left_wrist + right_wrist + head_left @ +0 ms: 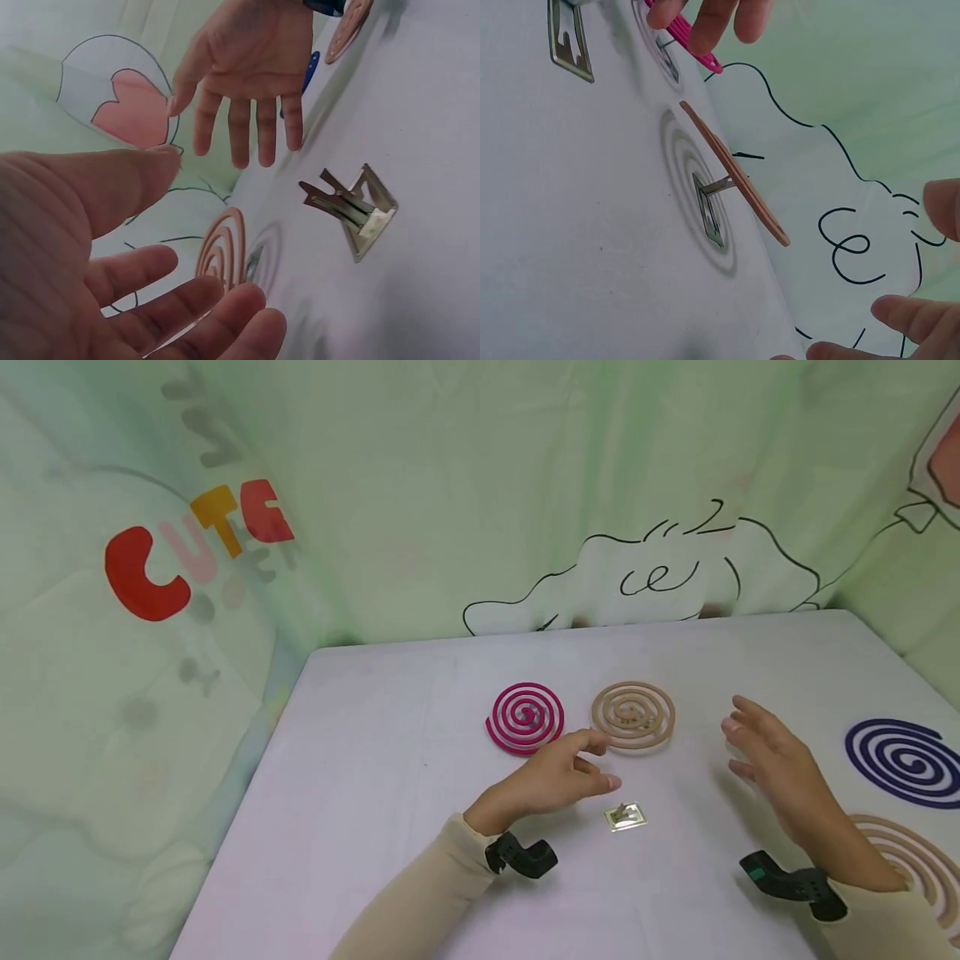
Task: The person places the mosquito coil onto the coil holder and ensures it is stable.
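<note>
My left hand (557, 779) hovers over the table with thumb and fingers apart, holding nothing. Just beyond its thumb lies a small metal mosquito coil stand (626, 816), whose bent-up prongs show in the left wrist view. A magenta mosquito coil (511, 716) and a tan mosquito coil (652, 742) sit behind that hand. In the right wrist view the tan coil (739, 176) is propped above the table on its own metal stand (709, 214). My right hand (787, 781) is raised to the right of the tan coil, its fingers loosely extended around nothing.
At the right of the table lie a dark blue coil (900, 760) and, partly behind my right forearm, another tan coil (926, 860). A printed curtain (450, 510) hangs behind the white table (360, 793). Each wrist wears a black band.
</note>
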Demonstrator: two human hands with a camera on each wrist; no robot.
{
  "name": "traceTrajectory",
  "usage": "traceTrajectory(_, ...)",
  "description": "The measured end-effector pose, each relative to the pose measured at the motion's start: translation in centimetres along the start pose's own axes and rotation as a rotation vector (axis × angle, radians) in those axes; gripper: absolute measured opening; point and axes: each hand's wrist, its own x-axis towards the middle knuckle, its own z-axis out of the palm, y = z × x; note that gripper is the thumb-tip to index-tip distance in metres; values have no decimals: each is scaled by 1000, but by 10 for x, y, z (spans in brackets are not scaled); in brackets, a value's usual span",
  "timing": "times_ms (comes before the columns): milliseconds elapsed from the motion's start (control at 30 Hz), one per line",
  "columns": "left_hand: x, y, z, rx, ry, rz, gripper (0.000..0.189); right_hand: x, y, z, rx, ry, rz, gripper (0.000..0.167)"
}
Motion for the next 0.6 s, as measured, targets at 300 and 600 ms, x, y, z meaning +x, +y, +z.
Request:
traceTrajectory(300,0,-10,10,18,-60,2,60,-14,-3,12,72,-80,-7,70)
traceTrajectory(600,3,-18,21,76,-70,37,38,-14,-2,20,268,-172,3,31)
